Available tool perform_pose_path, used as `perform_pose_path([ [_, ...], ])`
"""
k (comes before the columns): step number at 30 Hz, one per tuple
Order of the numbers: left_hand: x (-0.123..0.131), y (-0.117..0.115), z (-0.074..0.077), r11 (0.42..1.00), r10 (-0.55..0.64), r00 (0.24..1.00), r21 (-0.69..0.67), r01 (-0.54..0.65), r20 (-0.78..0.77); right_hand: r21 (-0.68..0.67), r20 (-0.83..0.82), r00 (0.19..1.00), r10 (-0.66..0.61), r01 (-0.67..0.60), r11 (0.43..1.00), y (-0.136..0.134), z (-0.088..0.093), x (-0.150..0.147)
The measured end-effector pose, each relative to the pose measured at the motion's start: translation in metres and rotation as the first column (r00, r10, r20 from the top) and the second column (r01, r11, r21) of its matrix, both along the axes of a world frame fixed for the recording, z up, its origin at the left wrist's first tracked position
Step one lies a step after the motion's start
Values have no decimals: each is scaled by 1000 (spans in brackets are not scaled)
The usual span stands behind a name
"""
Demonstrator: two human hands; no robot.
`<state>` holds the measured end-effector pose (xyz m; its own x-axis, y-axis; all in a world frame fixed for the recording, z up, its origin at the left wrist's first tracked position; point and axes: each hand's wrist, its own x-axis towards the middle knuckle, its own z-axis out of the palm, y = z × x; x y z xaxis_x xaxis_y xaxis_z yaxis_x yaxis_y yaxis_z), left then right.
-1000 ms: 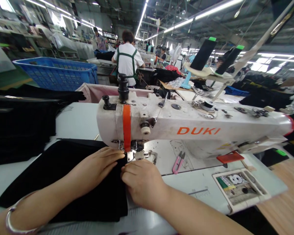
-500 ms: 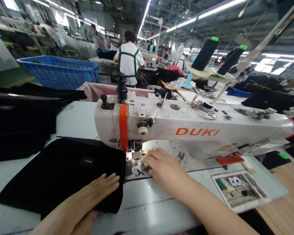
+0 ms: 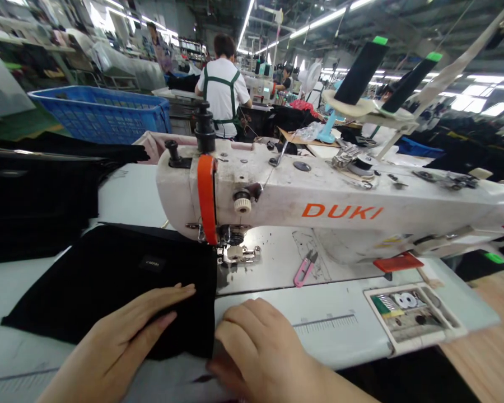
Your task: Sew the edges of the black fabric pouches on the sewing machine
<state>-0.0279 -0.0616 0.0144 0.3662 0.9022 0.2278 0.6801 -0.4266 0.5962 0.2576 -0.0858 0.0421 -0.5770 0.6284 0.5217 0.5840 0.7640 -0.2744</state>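
Note:
A black fabric piece with a small label lies flat on the table left of the needle of a white DUKI sewing machine. My left hand rests flat on the near edge of the fabric, fingers stretched out. Beside it, my right hand sits at the fabric's near right corner with fingers curled under; whether it grips the cloth is hidden. The presser foot stands just right of the fabric's edge.
Pink thread snips lie on the machine bed. A small parts tray sits at the right. A stack of black cloth lies at the left, a blue crate behind it. A person in a green apron works further back.
My right hand left the presser foot and came back toward me to the fabric's near corner. My left hand stayed flat on the cloth and the view tipped down a little.

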Motion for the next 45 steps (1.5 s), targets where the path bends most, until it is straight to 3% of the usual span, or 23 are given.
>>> perform_pose_path([
  [4,-3,4,14,998,36,999,55,-34,-25,148,-12,997,79,-77,986,7,-5,-9],
  [7,-2,6,20,973,-61,983,209,98,-175,198,-24,988,151,-143,970,11,-12,-12],
  [11,9,5,14,772,-267,813,389,502,-518,182,9,994,112,-112,977,9,-23,-15],
  [14,19,3,5,712,-272,749,398,579,-604,236,-28,996,87,-78,969,8,-29,-15],
  [20,23,-3,-7,757,-241,808,417,503,-537,266,-35,991,131,-117,957,9,-40,-10],
  [24,21,0,-8,787,-260,809,370,494,-527,289,-51,991,127,-107,951,14,-43,-12],
  [30,29,23,13,750,-307,790,376,544,-531,240,67,992,107,-120,963,25,-43,-10],
  [35,38,34,30,718,-322,802,423,553,-503,197,70,996,58,-70,978,26,-28,-9],
  [37,33,31,27,729,-357,816,411,547,-453,189,28,998,58,-62,980,24,-20,-8],
  [41,13,19,8,822,-430,858,270,501,-282,84,-3,995,97,-96,992,19,-12,0],
  [45,4,15,0,811,-480,839,234,535,-254,-6,-20,991,131,-131,991,15,-12,6],
])
